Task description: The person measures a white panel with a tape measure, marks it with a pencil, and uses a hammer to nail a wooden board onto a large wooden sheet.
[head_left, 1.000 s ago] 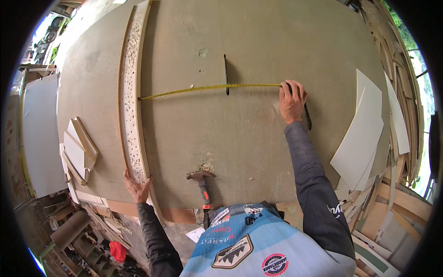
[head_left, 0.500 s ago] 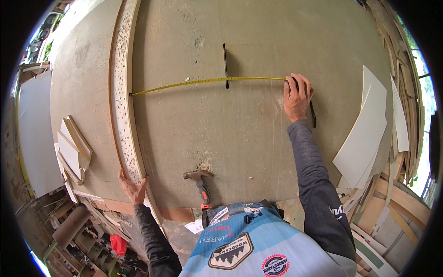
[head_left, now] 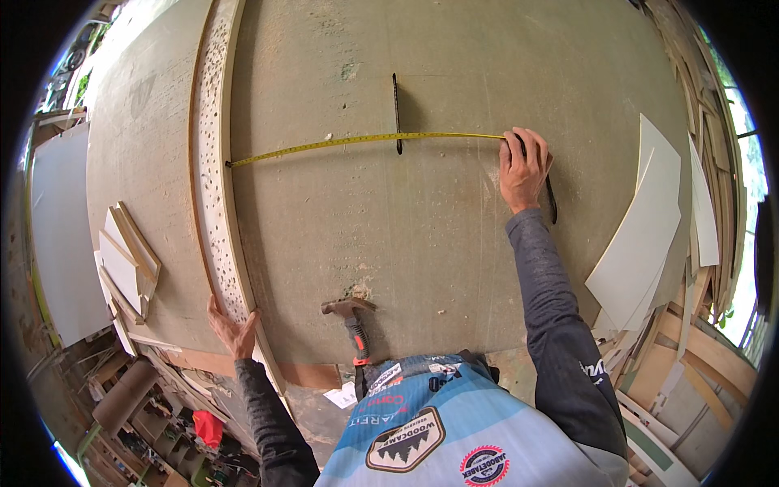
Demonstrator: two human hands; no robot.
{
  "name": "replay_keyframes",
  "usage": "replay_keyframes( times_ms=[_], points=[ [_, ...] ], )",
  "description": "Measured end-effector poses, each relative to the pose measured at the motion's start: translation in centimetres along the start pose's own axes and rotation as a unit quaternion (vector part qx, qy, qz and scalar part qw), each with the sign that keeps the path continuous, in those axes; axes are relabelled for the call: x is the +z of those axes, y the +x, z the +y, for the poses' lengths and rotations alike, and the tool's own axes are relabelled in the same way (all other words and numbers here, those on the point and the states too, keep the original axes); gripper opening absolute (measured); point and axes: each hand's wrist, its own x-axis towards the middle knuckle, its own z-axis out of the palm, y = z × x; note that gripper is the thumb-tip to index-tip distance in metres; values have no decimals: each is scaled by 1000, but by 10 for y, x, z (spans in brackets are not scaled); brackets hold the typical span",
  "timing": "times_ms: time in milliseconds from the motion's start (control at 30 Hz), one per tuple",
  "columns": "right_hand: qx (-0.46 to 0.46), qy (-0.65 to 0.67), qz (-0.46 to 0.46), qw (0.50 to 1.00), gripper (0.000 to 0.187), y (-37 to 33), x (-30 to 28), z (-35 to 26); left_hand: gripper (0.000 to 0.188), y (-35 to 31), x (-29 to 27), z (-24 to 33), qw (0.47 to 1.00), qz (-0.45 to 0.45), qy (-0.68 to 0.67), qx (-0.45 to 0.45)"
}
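Observation:
My right hand (head_left: pixel 525 166) is closed around a dark tape measure case, mostly hidden by my fingers, with its black strap (head_left: pixel 552 201) hanging beside the wrist. From it the yellow tape blade (head_left: pixel 349 141) stretches left across the worktable (head_left: pixel 357 219), and its end hook meets the right edge of a long, narrow board (head_left: pixel 213 114). That board has a white, dark-speckled face and wooden edges. My left hand (head_left: pixel 235 329) grips its near end, fingers on the left edge and thumb on the right. A thin black stick-like thing (head_left: pixel 396 97) lies crosswise to the blade, which passes over it.
A claw hammer (head_left: pixel 355 325) lies at the table's near edge. White sheet offcuts (head_left: pixel 641 219) lie at the right, and small white-and-wood pieces (head_left: pixel 126 260) at the left. Timber strips (head_left: pixel 718 146) are stacked beyond the right side. A brown roll (head_left: pixel 126 395) is low at left.
Both hands hold their places, and the blade stays stretched to the board. Only a very slight shift of the view shows.

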Motion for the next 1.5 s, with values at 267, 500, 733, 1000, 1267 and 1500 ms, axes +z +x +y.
replay_keyframes(
  times_ms=[267, 500, 733, 1000, 1267, 1500],
  points=[
    [-19, 28, 5, 999, 23, 4, -3, -2, 113, 2, 1, -5, 1000, 0, 2, 6],
    [-22, 23, 5, 999, 22, 6, -4, -4, 110, 1, 1, -3, 1000, 4, -6, 12],
    [-19, 27, 6, 999, 21, 7, -3, -3, 109, 0, 3, -4, 999, 17, -20, 27],
    [-25, 18, 13, 999, 22, 4, 4, -1, 110, 2, 6, -14, 999, 22, -9, 27],
    [-18, 30, 11, 999, 21, 3, -9, -4, 108, -4, 6, -14, 998, 34, 16, 49],
    [-18, 18, 25, 999, 21, 8, -12, -12, 110, -6, 14, -30, 995, 49, 45, 70]
  ],
)
